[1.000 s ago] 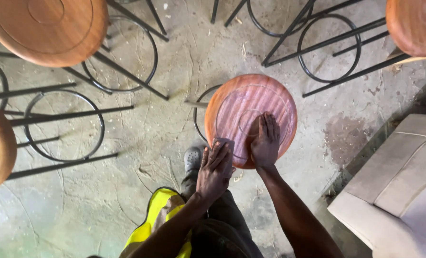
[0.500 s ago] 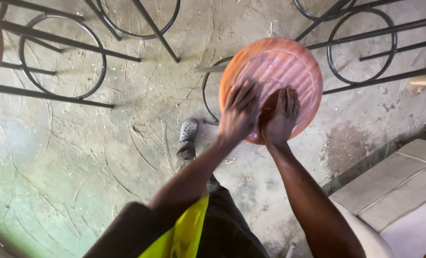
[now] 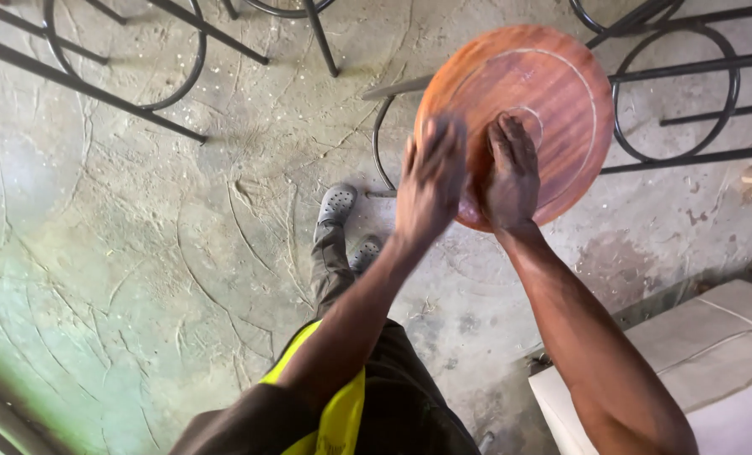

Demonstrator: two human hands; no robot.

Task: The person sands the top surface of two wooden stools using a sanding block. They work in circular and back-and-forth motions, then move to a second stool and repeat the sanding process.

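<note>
Both hands are pressing flat on the round wooden stool seat (image 3: 528,109), far right on the concrete floor (image 3: 140,253): left hand (image 3: 431,181) blurred, right hand (image 3: 509,173) spread, neither grip closing around anything. Leaning too hard near the rim could be tipping the metal-framed stool toward the grey shoes (image 3: 338,206).

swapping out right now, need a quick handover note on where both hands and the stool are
Left hand: flat and open on the near-left part of the round reddish-brown wooden stool seat, blurred, nothing visibly held.
Right hand: palm down on the seat's near middle, beside the left hand, no grip on anything I can see.
The seat sits on a black metal ring frame on the rough concrete floor, just ahead of the grey shoe.
Done: both hands are on the seat.
Left: cannot tell from this view.
</note>
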